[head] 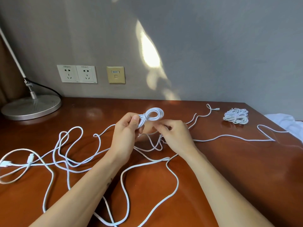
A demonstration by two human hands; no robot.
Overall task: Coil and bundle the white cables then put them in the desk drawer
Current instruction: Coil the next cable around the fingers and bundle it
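Note:
My left hand (127, 130) grips a small coil of white cable (153, 114) above the middle of the brown desk (229, 169), thumb pressed on its neck. My right hand (175, 134) pinches a strand of the same cable just right of the coil. Loose white cable (68, 161) sprawls in loops over the left and front of the desk, with plugs (6, 163) at the far left. Another strand (237, 139) trails off to the right. A finished bundle of white cable (236, 116) lies at the back right. No drawer is in view.
A lamp with a round metal base (31, 107) stands at the back left. Wall sockets (77, 73) and a beige data port (116, 74) sit on the grey wall. White cloth (285, 119) lies past the desk's right edge.

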